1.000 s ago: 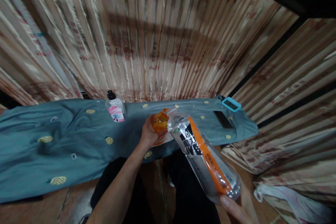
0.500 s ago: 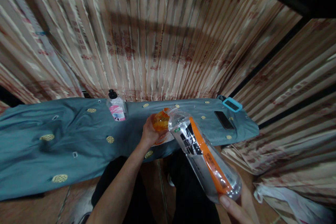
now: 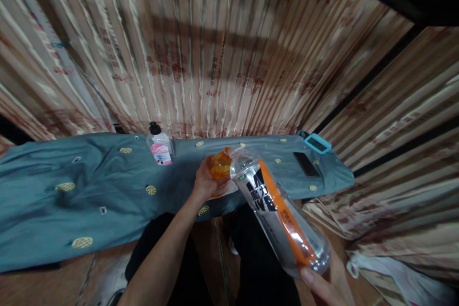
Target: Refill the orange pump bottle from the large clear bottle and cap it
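Observation:
My left hand [image 3: 205, 178] is wrapped around a bottle of orange liquid [image 3: 219, 165] at the middle of the cloth-covered surface. In my right hand [image 3: 324, 284] is the base of a large clear plastic bottle [image 3: 278, 210] with an orange, black and silver label. That bottle slants down to the left, its neck end close against the orange bottle's mouth. Whether the two mouths touch I cannot tell. Below the left hand a whitish piece with orange marks [image 3: 224, 191] shows in part, mostly hidden.
A pump bottle with a pink label [image 3: 160, 148] stands left on the blue-green patterned cloth [image 3: 118, 177]. To the right lie a dark phone [image 3: 306, 164] and a blue-framed device [image 3: 317, 143]. Stacked wrapped boards [image 3: 215, 48] rise behind. A white plastic bag [image 3: 398, 272] lies at lower right.

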Available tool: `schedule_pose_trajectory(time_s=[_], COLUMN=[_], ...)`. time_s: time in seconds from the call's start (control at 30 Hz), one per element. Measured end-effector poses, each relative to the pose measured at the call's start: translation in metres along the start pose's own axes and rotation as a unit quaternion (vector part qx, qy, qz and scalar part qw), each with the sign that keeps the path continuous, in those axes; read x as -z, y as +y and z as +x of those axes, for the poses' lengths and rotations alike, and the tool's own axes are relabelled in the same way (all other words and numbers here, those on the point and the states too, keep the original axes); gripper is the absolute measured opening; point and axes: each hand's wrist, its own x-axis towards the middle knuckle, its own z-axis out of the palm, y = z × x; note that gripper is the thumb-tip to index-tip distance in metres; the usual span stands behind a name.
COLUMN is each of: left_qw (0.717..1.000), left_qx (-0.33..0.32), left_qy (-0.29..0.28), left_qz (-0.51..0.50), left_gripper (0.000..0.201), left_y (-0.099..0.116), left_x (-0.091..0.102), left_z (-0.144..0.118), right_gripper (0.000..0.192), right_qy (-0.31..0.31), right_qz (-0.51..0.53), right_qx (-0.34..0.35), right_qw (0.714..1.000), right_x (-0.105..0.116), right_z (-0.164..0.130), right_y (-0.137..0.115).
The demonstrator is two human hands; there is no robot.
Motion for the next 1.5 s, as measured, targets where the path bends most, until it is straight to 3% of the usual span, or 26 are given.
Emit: schedule_pose_trajectory(time_s=[0.33,0.5,0.97,1.17,1.5], left_qw=[1.000,1.000,1.000,1.000,1.000], left_qx=[-0.006,-0.003,-0.002,0.004,-0.001], left_qy=[0.000,0.001,-0.006,-0.005,-0.003], left_qz=[0.001,0.004,-0.001,0.007,0.008], left_gripper=[0.063,0.064,0.064,0.064,0.062], left_y=[-0.001,-0.001,-0.001,0.001,0.002], left_x=[0.001,0.000,0.000,0.001,0.001], left_z=[-0.001,0.000,0.000,0.000,-0.001], right_gripper=[0.081,0.083,0.085,0.081,0.081], right_qy=[-0.006,-0.013,0.014,-0.015,-0.006], right_qz=[0.004,0.010,-0.015,0.005,-0.002], right_qx=[0.035,0.005,0.008,0.003,-0.003], right_qw=[0.999,1.000,1.000,1.000,1.000], right_x=[0.004,0.002,0.001,0.005,-0.006], right_z=[0.003,0.001,-0.001,0.001,-0.003], right_y=[0.005,0.002,0.001,0.005,-0.011])
